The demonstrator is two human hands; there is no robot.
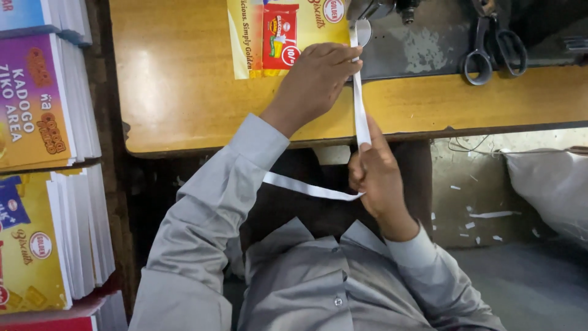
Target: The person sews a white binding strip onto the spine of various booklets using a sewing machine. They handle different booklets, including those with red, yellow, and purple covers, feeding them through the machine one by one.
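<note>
Ribbon handling is occupying both hands at the wooden yellow-brown table (184, 92). The left hand (315, 76), at twelve o'clock, is pinching the long flat white fabric ribbon (360, 110) between closed fingertips, just beside the yellow printed plastic sheet (245, 37) and just below the grey metal machine part (367, 9). The right hand (373, 178), near the centre, is gripping the same ribbon lower down with its thumb pressing along it. The ribbon is running taut between the hands, then trailing toward eight o'clock across the grey sleeve (208, 208). By my judgement, the strip is being tensioned and lined up at the machine; holding it flat and untwisted looks like the demand here. Black-handled steel scissors (493, 46) are lying at one o'clock, stacked printed sheets (37, 104) at nine, a white sack (545, 184) at three.
</note>
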